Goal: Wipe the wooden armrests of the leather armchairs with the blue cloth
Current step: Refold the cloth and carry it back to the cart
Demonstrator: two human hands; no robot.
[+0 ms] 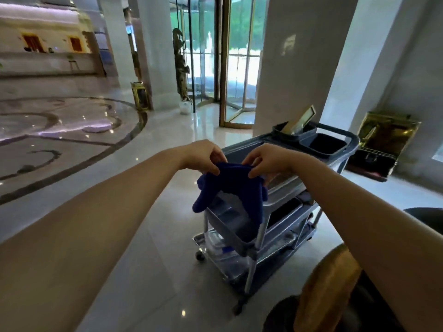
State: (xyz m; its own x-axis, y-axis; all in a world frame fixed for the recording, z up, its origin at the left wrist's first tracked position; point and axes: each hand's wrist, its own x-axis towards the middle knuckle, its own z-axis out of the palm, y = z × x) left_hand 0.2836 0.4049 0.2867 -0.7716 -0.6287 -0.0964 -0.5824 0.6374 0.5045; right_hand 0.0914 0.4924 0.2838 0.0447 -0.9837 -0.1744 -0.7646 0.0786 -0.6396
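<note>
The blue cloth (230,188) hangs in front of me at chest height, draped down over the grey cleaning cart (242,233). My left hand (203,156) pinches its top left edge and my right hand (266,161) pinches its top right edge. A wooden armrest (328,286) of a dark leather armchair (282,317) shows at the bottom right, under my right forearm. Both hands are well above and left of the armrest.
The cart holds dark bins (323,142) on its top shelf and stands on a glossy marble floor (148,236). White pillars (299,56), a revolving glass door (230,68), a gold statue (181,65) and a gold stand (386,140) lie beyond.
</note>
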